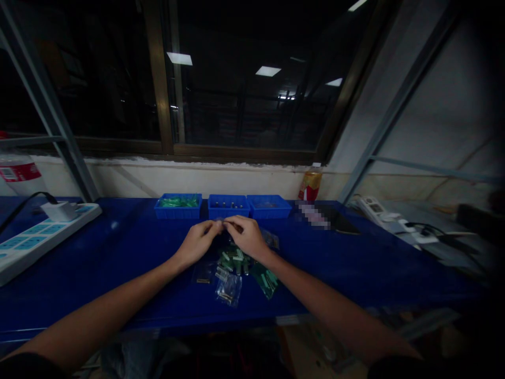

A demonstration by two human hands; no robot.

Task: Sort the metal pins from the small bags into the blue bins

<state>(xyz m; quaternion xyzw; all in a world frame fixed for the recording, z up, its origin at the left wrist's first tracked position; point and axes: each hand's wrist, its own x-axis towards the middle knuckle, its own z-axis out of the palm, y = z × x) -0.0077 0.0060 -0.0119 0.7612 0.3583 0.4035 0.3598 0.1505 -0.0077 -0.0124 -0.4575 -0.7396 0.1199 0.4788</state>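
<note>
My left hand (198,241) and my right hand (248,238) meet above the blue table, in front of the blue bins. Both sets of fingers are pinched together around something small and dark or clear, too blurred to name. Under and in front of my right hand lies a pile of small pale-green and clear pieces (235,260). A clear plastic bag (229,289) with thin brass-coloured pieces sits nearer the table's front edge. Beside it are a bag with green pieces (266,281) and a flat clear bag (203,273). Another clear bag (271,239) shows partly behind my right wrist.
Three blue bins stand at the back: one with green pieces (178,212), one with small metal parts (229,210), and a right-hand bin (270,212). A bottle (310,184) and a dark phone-like slab (341,221) are to the right. A power strip (47,237) lies left.
</note>
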